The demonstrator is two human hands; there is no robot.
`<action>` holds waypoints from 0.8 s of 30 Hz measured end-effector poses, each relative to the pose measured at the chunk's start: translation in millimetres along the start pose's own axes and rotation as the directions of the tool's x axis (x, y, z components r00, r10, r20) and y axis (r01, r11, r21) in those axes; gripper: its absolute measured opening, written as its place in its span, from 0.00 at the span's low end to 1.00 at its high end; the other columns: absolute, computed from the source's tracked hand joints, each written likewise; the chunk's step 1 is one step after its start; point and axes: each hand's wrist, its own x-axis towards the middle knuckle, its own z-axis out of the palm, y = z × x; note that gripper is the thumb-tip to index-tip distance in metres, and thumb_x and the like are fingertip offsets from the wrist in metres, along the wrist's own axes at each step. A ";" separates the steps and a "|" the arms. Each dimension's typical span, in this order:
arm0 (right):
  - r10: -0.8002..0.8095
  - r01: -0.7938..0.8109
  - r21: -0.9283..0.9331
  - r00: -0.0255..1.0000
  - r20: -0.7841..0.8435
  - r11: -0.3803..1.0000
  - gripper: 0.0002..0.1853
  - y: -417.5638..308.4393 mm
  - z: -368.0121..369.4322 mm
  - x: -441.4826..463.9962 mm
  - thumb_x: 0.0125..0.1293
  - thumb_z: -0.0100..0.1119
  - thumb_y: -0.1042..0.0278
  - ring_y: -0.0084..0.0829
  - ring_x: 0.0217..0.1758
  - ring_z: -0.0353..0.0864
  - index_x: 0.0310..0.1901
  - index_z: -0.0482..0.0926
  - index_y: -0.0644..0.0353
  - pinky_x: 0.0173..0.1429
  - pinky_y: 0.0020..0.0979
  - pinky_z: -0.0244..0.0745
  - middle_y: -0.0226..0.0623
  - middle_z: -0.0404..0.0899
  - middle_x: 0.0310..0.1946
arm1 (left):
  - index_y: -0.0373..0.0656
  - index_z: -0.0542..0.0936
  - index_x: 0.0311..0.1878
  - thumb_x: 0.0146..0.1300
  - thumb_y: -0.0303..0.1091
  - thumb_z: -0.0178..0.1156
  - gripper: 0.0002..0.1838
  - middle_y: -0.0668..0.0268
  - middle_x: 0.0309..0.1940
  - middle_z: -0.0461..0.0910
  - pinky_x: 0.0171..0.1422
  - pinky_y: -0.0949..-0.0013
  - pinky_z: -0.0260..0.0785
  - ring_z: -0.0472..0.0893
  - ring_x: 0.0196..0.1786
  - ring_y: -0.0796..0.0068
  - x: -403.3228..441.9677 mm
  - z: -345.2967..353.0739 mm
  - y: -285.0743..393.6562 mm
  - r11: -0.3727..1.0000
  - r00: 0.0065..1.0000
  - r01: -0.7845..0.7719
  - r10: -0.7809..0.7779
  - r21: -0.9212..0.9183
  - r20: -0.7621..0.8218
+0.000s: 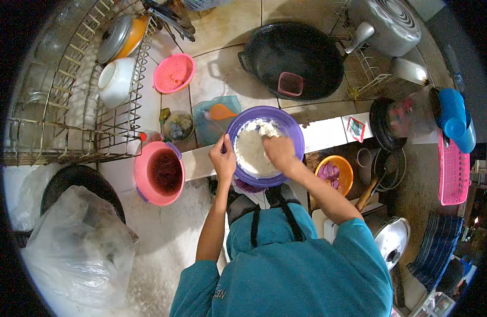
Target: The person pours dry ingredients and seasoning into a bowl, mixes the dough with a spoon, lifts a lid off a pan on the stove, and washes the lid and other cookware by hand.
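Observation:
A purple basin (299,129) holds a pale, wet flour mixture (251,150) with dry white flour around its edge. My left hand (223,158) grips the basin's left rim, thumb on the inner side. Inside the basin, my right hand (280,154) is closed, its bunched fingertips down in the mixture and partly hidden by it. Just behind the basin lies a teal plastic bag (204,127) with an orange scoop (221,111) on it. An orange bowl (349,171) with purple pieces stands to the right.
A pink basin (140,174) of dark reddish liquid stands at left, near a wire dish rack (69,121) and a plastic bag (79,253). A pink strainer (174,73) and a large black wok (293,45) lie behind. Pans and a pink basket (453,177) are at right.

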 end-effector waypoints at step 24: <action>0.016 -0.015 -0.016 0.998 0.064 1.000 0.06 -8.5 -0.7 -0.8 0.56 0.55 0.70 0.41 0.34 0.85 0.33 0.83 0.55 0.36 0.37 0.79 0.42 0.83 0.29 | 0.30 0.80 0.46 0.66 0.34 0.55 0.15 0.60 0.23 0.80 0.30 0.71 0.65 0.70 0.25 0.83 -1.0 0.5 5.2 1.000 1.000 -0.018 0.018 0.009 -0.017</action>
